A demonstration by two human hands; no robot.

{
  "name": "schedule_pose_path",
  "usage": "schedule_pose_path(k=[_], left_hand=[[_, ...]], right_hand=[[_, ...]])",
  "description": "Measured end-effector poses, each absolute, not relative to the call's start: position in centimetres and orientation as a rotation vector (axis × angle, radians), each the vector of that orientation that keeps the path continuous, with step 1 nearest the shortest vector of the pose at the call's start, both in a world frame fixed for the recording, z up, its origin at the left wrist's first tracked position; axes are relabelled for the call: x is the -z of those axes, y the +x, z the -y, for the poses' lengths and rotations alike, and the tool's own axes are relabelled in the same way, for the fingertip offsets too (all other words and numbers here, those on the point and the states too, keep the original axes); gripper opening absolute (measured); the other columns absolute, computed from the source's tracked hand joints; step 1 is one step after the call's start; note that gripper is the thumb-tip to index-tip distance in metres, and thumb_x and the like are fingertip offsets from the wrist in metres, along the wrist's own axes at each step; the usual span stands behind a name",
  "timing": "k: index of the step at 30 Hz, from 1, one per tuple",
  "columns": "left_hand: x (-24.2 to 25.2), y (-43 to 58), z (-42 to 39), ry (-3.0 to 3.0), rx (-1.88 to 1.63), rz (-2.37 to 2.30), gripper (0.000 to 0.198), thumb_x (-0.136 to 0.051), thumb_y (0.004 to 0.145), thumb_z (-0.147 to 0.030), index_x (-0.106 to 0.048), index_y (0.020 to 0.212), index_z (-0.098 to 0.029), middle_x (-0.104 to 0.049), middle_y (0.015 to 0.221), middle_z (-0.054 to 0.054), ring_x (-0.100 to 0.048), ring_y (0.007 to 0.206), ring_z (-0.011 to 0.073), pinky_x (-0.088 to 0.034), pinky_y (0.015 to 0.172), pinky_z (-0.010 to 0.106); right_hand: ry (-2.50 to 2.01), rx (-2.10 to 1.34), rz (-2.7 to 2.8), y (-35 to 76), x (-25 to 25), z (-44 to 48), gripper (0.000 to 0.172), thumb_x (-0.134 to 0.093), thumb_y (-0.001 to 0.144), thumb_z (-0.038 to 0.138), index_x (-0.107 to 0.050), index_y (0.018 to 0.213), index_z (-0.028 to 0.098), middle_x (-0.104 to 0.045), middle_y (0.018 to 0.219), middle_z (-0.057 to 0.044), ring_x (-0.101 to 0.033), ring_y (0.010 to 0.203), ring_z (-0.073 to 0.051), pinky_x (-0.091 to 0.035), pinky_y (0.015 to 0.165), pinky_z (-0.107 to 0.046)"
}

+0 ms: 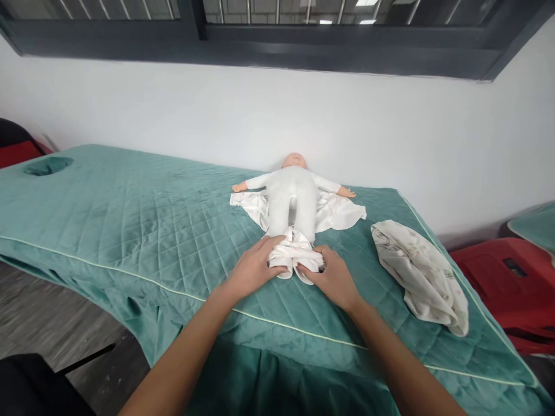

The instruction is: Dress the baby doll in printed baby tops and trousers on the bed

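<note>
A baby doll point(291, 193) in a white body suit lies on its back on the green quilted table cover point(143, 225), head toward the wall and arms spread. A white printed garment point(333, 214) is spread open beneath it. My left hand point(251, 268) and my right hand point(332, 277) grip the bunched trouser legs point(291, 254) at the doll's feet, one hand on each leg, fingers curled into the cloth.
A crumpled white printed cloth point(418, 274) lies on the cover to the right. A face hole point(47, 166) is in the cover at far left. Red stools point(507, 271) stand to the right, the white wall point(173, 115) behind.
</note>
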State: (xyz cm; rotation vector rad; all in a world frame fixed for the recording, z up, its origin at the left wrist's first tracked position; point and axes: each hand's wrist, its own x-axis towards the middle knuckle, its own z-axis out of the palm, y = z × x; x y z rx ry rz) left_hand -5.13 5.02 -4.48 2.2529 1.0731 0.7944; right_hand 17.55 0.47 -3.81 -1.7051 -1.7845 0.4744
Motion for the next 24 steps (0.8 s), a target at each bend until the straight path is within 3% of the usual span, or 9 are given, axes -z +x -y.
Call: schedule_pose_path(k=[4,7,9,16,19,21,24], left_hand=[[4.4,-5.5,-3.9,2.17,-0.814,-1.034,0.06,-0.067,0.087,-0.027,-0.047,0.143,-0.026,-0.058,0.14,0.009,-0.056,0.129,0.0264,-0.044,0.11,0.042],[4.0,-5.5,-3.4,2.119,-0.838,-0.995,0.056,-0.064,0.086,-0.021,-0.05,0.14,-0.024,-0.059,0.14,0.009,-0.058,0.127,0.0255,-0.044,0.11,0.041],[3.4,-5.4,-3.1,2.089,-0.841,-0.979,0.055,-0.062,0.084,-0.019,-0.053,0.138,-0.023,-0.061,0.139,0.008,-0.059,0.126,0.0252,-0.045,0.109,0.041],[0.6,-5.7,-1.8,1.907,-0.788,-0.943,0.049,-0.063,0.083,-0.021,-0.059,0.133,-0.023,-0.06,0.142,0.005,-0.058,0.127,0.0248,-0.045,0.108,0.035],[-1.0,-6.5,-1.6,1.877,-0.645,-0.877,0.046,-0.063,0.082,-0.022,-0.061,0.129,-0.022,-0.067,0.132,0.005,-0.064,0.115,0.0247,-0.05,0.099,0.034],[-2.6,-7.2,-1.7,1.887,-0.505,-0.821,0.043,-0.062,0.083,-0.024,-0.063,0.125,-0.021,-0.07,0.123,0.004,-0.066,0.108,0.0245,-0.052,0.092,0.032],[-5.4,-8.1,-2.4,1.926,-0.295,-0.716,0.044,-0.064,0.083,-0.027,-0.062,0.127,-0.024,-0.068,0.126,0.002,-0.064,0.112,0.0253,-0.051,0.09,0.03]], right_hand=[[-1.687,-0.462,1.829,17.7,3.2,0.6,0.03,-0.068,0.079,0.048,-0.059,0.093,0.023,-0.069,0.09,-0.005,-0.063,0.09,-0.028,-0.046,0.079,-0.039],[-1.685,-0.492,1.841,17.9,2.6,1.4,0.019,-0.066,0.075,0.029,-0.059,0.092,0.023,-0.068,0.089,-0.003,-0.062,0.086,-0.026,-0.045,0.076,-0.037],[-1.682,-0.574,1.841,17.9,2.1,1.8,0.021,-0.063,0.071,0.021,-0.059,0.091,0.023,-0.067,0.086,-0.002,-0.06,0.082,-0.024,-0.043,0.073,-0.035],[-1.561,-0.948,1.739,17.5,-0.6,3.0,0.018,-0.067,0.068,0.023,-0.056,0.082,0.021,-0.055,0.071,0.004,-0.048,0.067,-0.015,-0.036,0.06,-0.027],[-1.491,-1.162,1.678,17.7,-1.7,3.1,0.02,-0.07,0.065,0.02,-0.053,0.077,0.02,-0.05,0.069,0.006,-0.044,0.065,-0.013,-0.033,0.058,-0.025],[-1.379,-1.347,1.646,17.9,-2.4,2.9,0.021,-0.071,0.065,0.019,-0.055,0.078,0.02,-0.052,0.071,0.006,-0.045,0.065,-0.012,-0.035,0.059,-0.024],[-1.167,-1.564,1.629,18.3,-3.7,2.0,0.02,-0.072,0.069,0.022,-0.061,0.086,0.019,-0.06,0.08,0.004,-0.052,0.071,-0.013,-0.04,0.063,-0.024]])
